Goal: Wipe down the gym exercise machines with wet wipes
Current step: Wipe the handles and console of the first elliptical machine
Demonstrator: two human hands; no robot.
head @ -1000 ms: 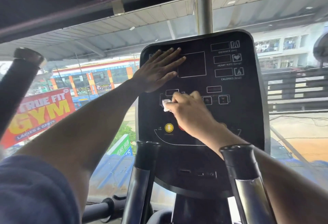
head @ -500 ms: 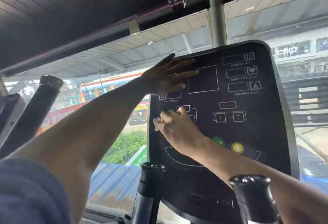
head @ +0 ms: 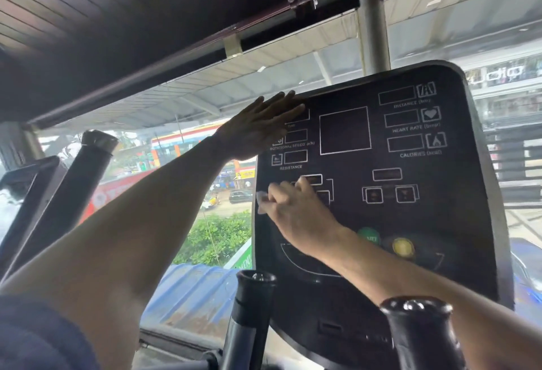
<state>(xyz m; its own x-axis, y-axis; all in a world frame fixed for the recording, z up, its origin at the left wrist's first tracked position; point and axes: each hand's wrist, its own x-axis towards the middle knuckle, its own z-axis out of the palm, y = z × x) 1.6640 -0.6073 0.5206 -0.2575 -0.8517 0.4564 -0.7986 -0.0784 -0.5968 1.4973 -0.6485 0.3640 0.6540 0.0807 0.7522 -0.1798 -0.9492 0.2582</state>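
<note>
You're mid-wipe on the console panel [head: 381, 193] of the exercise machine: the step in hand is scrubbing its left edge, about level with the lower button cluster. Your right hand [head: 296, 214] has its fingers curled, pinching a small white wet wipe [head: 262, 201] against the panel's left rim; only a bit of the wipe shows past the fingertips. Your left hand [head: 261, 129] lies flat on the panel's upper left corner, fingers straight and close together, likely bracing it.

Next move, by my read: drag the wipe right across the buttons, then up to the display boxes, and shift the left hand so the spot under it gets covered too. Go light over the green button [head: 369, 237] and yellow button [head: 403, 247], a hard press might trigger them.

Panel looks matte black, upright and tilted a little, white outlined boxes and labels, screens dark. Two black handlebar grips [head: 416, 337] stand near, below it, not yet wiped as far as I can tell.
</note>
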